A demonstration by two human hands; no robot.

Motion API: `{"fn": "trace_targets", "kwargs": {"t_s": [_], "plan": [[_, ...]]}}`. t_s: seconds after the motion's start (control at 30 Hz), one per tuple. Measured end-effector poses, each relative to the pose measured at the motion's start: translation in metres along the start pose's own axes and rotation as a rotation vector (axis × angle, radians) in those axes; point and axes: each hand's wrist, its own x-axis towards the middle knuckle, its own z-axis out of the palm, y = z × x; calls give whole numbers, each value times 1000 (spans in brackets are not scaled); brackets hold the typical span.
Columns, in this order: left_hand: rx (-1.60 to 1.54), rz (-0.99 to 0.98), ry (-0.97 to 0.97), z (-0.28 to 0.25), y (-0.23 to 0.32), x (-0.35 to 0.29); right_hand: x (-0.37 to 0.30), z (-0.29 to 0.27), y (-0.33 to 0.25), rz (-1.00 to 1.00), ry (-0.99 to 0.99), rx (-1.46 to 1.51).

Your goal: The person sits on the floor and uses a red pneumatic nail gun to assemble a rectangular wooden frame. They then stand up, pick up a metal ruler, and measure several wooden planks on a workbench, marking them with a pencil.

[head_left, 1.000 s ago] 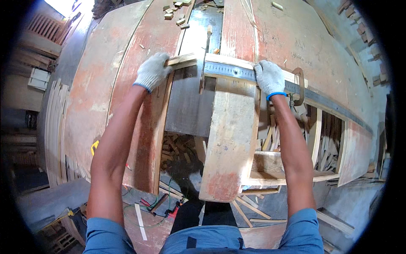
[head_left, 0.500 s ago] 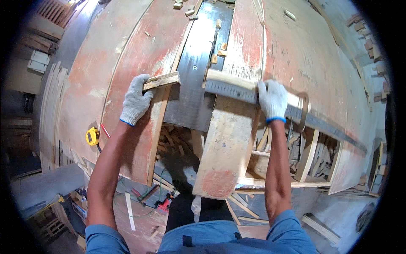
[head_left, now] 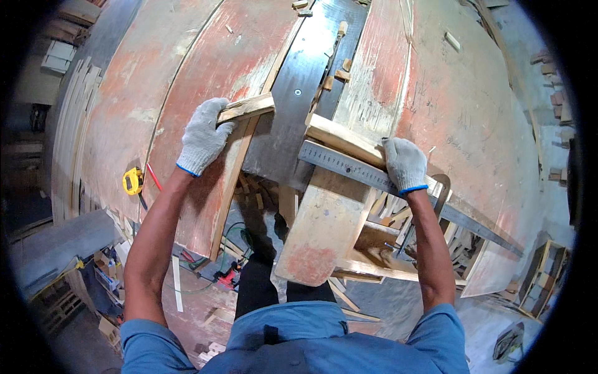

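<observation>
My left hand (head_left: pixel 205 137), in a white knitted glove, grips a short piece of wood (head_left: pixel 248 108) that reaches over the edge of the dark metal plate (head_left: pixel 280 137). On the other side, my right hand (head_left: pixel 405 164), gloved alike, has its fingers closed over a long wooden strip (head_left: pixel 346 140). Along the near side of that strip lies a steel ruler (head_left: pixel 349 168), partly covered by the hand. A rusty clamp (head_left: pixel 442 193) sits just right of my right wrist. The two pieces of wood are apart, with the plate between them.
Small wood offcuts (head_left: pixel 342 75) lie on the plate beside a narrow slot. A yellow tape measure (head_left: pixel 132 181) and a red pencil (head_left: pixel 154 177) rest on the worn red tabletop (head_left: pixel 187 206) by my left forearm. Scrap wood fills the open frame beneath. A red power tool (head_left: pixel 228 275) is on the floor.
The whole view has shifted a little. My right hand and the strip with the ruler appear lower and are sharper now. My left hand still grips the short piece of wood.
</observation>
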Motion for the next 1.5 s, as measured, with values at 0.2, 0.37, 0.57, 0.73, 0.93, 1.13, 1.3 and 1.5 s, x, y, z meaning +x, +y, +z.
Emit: {"fn": "trace_targets", "kwargs": {"t_s": [0.2, 0.37, 0.57, 0.73, 0.93, 1.13, 1.3, 1.5], "plan": [[-3, -75, -24, -5, 37, -46, 8, -4, 18, 91, 88, -41], [43, -5, 13, -15, 35, -81, -108, -31, 20, 214, 24, 324], [64, 113, 66, 4, 20, -82, -347, -57, -26, 914, -259, 687], [-93, -23, 4, 12, 1, -109, -528, -14, -119, 1129, -457, 603], [3, 85, -36, 16, 11, -91, -663, 76, -211, 1559, -881, 749], [-27, 98, -34, 30, -2, -92, -778, 131, -254, 2023, -777, 965], [-21, 149, -28, 22, -2, -91, -707, 123, -326, 1962, -786, 1031], [16, 155, -12, 25, -12, -91, -605, 98, -416, 1875, -755, 1416]]}}
